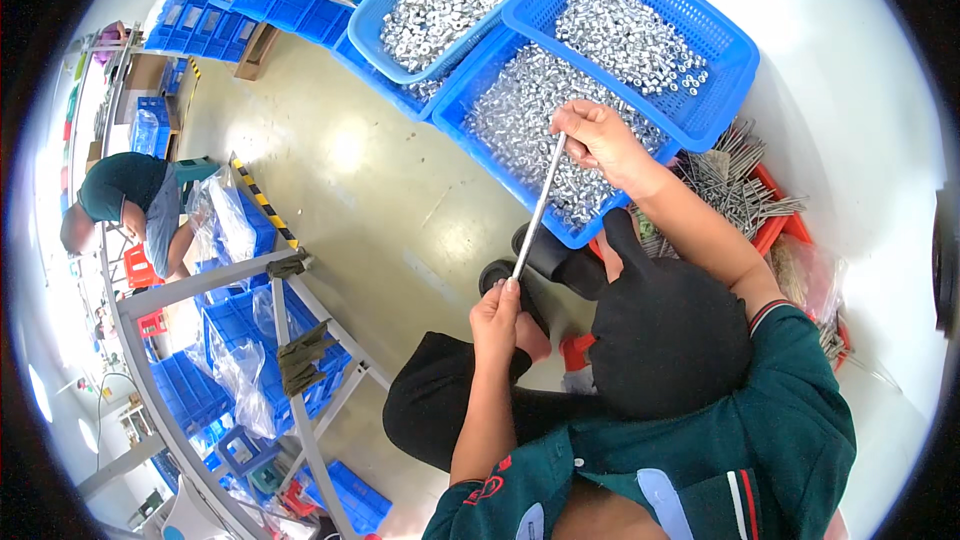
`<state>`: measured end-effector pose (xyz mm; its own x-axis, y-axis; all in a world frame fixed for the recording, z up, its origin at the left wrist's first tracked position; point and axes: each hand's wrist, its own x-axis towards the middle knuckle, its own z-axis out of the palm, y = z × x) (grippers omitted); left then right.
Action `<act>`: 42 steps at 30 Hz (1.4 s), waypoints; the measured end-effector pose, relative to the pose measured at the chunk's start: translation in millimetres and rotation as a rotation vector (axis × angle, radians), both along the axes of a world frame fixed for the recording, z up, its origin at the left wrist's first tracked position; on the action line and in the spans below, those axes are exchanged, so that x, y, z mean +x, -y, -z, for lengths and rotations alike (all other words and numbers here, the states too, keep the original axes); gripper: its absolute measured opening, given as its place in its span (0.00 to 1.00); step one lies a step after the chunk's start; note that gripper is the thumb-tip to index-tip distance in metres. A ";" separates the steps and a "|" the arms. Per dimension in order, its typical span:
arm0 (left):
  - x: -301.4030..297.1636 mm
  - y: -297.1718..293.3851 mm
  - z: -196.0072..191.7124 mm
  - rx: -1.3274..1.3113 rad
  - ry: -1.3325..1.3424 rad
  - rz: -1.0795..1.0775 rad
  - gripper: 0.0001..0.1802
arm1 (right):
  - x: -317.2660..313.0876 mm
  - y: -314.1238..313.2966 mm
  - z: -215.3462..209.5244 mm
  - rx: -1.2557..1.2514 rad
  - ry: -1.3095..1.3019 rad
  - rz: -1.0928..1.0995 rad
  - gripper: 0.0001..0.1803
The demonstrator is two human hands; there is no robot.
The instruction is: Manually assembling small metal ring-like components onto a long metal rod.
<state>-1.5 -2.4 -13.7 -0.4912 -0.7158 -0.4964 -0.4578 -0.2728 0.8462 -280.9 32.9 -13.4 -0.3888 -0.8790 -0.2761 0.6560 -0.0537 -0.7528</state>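
A long thin metal rod (538, 210) runs diagonally between my two hands. My left hand (498, 318) is closed around its lower end, above my knee. My right hand (597, 138) pinches the upper end over a blue plastic basket (480, 145) filled with small silver metal parts. A second blue basket (720, 70) of similar shiny nuts sits on top of it, just behind my right hand. A third blue basket (385, 35) with silver parts lies farther left.
A red tray (775, 225) with long metal pins lies to the right of my arm. My black shoes (545, 255) rest on the greenish floor. At left stand a metal rack (290, 340) with blue bins and a bent-over person (125, 205).
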 end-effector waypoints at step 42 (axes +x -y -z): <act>-6.4 2.6 -11.0 0.011 -0.014 -0.150 0.21 | 24.8 6.4 44.7 0.397 -1.693 -0.432 0.12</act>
<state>-7.9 -5.0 -2.7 -0.3866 -0.7762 -0.4981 -0.3992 -0.3460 0.8491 -256.1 26.5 -58.1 -0.2283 -0.9717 -0.0605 -0.8485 0.2290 -0.4770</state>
